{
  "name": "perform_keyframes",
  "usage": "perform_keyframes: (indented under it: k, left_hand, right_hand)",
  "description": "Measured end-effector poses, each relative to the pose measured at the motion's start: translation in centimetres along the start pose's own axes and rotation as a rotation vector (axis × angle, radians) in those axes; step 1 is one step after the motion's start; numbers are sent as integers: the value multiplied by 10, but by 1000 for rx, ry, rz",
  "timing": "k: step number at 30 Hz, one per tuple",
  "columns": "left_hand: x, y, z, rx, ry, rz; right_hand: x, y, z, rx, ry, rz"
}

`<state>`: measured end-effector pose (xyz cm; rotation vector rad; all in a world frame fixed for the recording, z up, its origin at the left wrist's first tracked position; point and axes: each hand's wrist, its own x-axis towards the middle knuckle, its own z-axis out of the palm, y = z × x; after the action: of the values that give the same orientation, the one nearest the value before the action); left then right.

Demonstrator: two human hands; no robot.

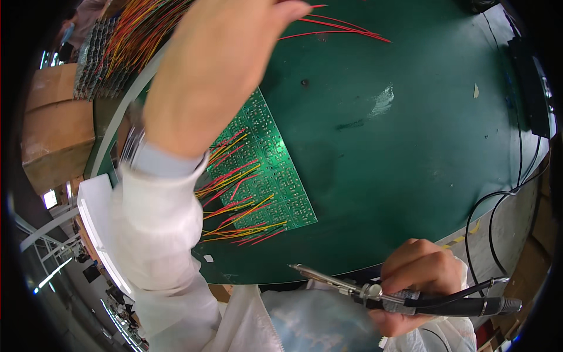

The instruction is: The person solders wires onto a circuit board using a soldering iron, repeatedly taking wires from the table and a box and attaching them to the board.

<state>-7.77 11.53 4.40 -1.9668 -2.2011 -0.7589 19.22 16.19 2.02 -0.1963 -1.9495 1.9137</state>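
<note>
My left hand [214,70] reaches across to the far side of the table, its back toward me. Only the thumb shows, and the other fingers are hidden or cut off by the upper edge. Close by the thumb lie several loose red wires [352,28]. Below my left forearm is a green circuit board [272,158], partly covered by the sleeve. Rows of red and yellow wires [234,176] stick out from its left part. In my right hand [425,273], at the near edge, is a soldering iron [337,283] with a metal tip pointing left and a black cable attached.
A large bundle of red, orange and yellow wires [149,35] sits at the far left, next to a cardboard box [58,123]. The green table top [404,146] has a whitish smear. Black cables [498,196] hang at the right edge, near a dark device [531,88].
</note>
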Motion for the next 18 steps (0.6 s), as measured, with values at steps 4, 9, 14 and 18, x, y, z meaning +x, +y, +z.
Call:
perform_keyframes:
  k: [4,9,14,18]
  left_hand:
    - [-68,28,-14,-155,-10,-284]
    - [-138,69,-1,-120,111,-517]
    - [-153,69,23,-81,158,-534]
    - [-152,65,22,-72,162,-471]
  right_hand:
    - [1,10,-18,-175,73,-62]
    - [9,11,2,-159,230,-22]
    - [18,38,19,-222,284,-180]
    - [16,53,25,-237,322,-218]
